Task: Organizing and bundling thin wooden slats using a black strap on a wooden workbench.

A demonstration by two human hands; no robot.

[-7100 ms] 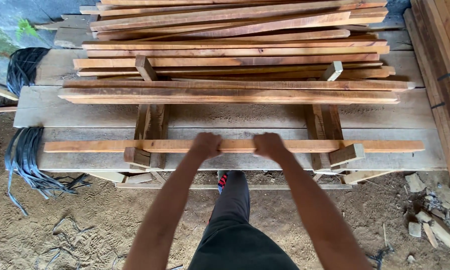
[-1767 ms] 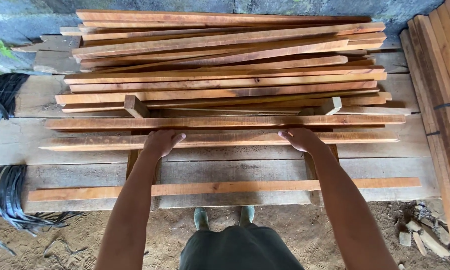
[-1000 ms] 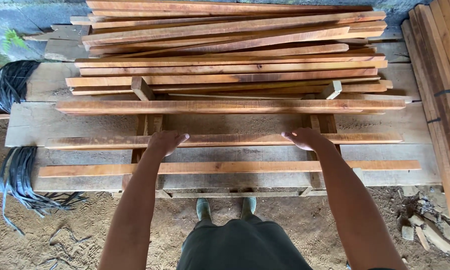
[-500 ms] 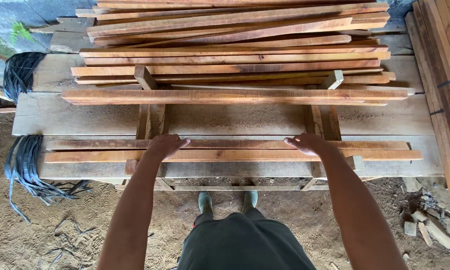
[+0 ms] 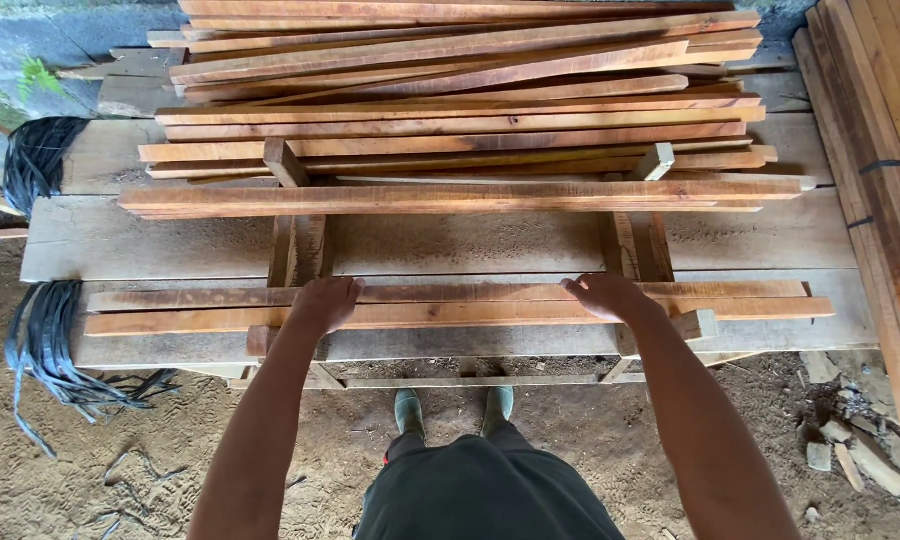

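Reddish wooden slats fill the view, and two of them lie side by side along the near edge of the worktop, a run of broad grey planks on timber trestles. The left hand rests on top of this near pair, fingers curled down over the far slat with the palm over the near slat. The right hand lies well apart from it on the same pair, fingers bent and pressing on the wood; neither hand wraps fully around a slat, so both lie flat rather than clenched. Further back, past a bare strip of plank, a single long slat lies across two upright blocks, and behind it rises a loose stack of many more slats, some skewed. Black strapping hangs in a bundle off the left end of the worktop and trails onto the dirt floor. More timber stands stacked along the right edge. Green boots show below the worktop's edge.
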